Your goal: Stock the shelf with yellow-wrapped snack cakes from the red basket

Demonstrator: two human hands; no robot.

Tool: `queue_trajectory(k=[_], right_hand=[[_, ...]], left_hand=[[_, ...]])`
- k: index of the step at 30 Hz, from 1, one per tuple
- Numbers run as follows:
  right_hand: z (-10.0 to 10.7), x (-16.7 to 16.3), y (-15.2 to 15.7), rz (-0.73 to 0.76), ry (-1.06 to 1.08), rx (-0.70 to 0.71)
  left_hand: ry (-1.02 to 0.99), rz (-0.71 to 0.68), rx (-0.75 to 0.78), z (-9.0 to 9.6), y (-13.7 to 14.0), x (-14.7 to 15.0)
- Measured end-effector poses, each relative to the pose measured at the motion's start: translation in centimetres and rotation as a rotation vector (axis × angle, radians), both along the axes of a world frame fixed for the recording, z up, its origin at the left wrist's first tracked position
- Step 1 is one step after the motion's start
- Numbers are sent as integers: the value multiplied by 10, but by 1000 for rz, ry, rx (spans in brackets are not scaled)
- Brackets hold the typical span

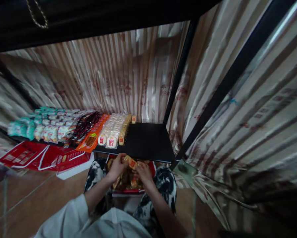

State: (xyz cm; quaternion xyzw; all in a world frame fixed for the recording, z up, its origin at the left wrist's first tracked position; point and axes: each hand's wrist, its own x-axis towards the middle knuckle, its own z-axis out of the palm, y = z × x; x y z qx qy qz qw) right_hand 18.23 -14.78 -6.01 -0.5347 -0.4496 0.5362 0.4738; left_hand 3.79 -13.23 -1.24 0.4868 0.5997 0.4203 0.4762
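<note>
Between my two hands is a small yellow snack packet [130,162] with a red label. My left hand [118,168] grips its left end, and my right hand [142,171] has its fingers closed on the right end. Below them, between my knees, a red-edged box [154,169] holds several similar yellow-brown packets. On the black shelf [148,140] in front, a row of yellow packets [125,129] stands beside rows of white round packets [111,141]. A single yellow packet [133,119] is at the shelf's back edge.
Further left on the shelf are orange packs [91,140], dark packets [85,124], and white and teal packets [26,127]. Red packaging [49,157] lies at the lower left. Black shelf posts [180,72] rise to the right, before striped curtains [108,72]. A bead chain [38,16] hangs above.
</note>
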Motion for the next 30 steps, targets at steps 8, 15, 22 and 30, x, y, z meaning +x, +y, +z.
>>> queue_trajectory(k=[8,15,22,30], right_hand=[[27,21,10,18,-570,329],[16,18,39,81,-343,194],[16,22,69,101,-182,94],[17,15,159,-131,-185,163]], left_hand=[[206,-276,142,14,26,0],[187,-344,89,11,49,3],[230,-331,16,13,77,7],[267,-42,102,26,140,32]])
